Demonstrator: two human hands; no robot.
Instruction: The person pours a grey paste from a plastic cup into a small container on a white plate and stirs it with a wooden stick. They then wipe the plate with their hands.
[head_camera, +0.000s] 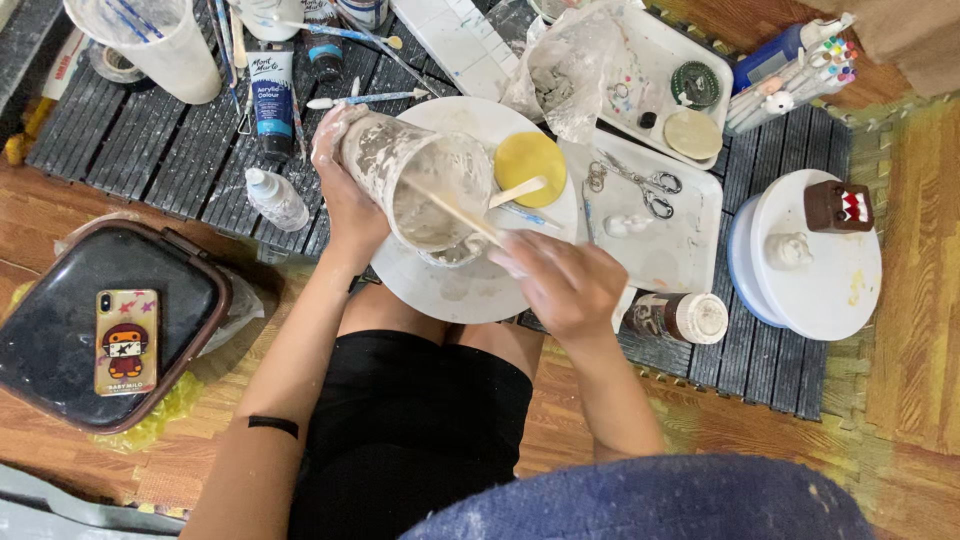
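While dark slatted mats (170, 150) spread beyond both hands, a black lidded bin (60, 330) sits well off the left hand's outer side with a phone in a cartoon case (126, 342) lying on its lid. Beneath the hands is a round white turntable (450, 290), and another white turntable (830, 280) stands well out past the right hand, bearing a small brown box-shaped figure (838, 206). Just beyond the right hand a white tray (690, 250) carries scissors (645, 188). The left hand (345, 185) wraps around a smeared clear cup (425, 180), tilting it over the turntable. The right hand (565, 285) pinches a thin wooden stick (455, 212) that reaches into the cup's pale mixture. A yellow disc (530, 160) lies just beside the cup.
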